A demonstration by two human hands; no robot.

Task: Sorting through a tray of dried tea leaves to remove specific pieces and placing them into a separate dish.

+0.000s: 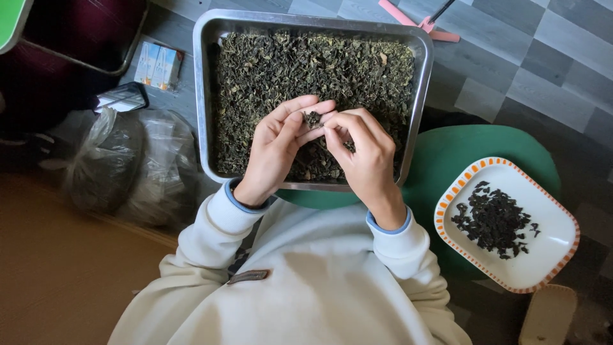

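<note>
Cream oval object point(548, 314) cut off at bottom edge. Pink flat tool point(418, 21) cropped at top. Right hand point(364, 156) fingertips conceal what they pinch.

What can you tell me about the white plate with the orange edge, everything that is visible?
The plate is squarish with rounded corners, glossy white like ceramic, its rim marked with orange dashes. It lies flat at the person's right, partly on a green round seat. A loose pile of dark dried leaf pieces sits on its left half. Neither hand touches it.
</note>
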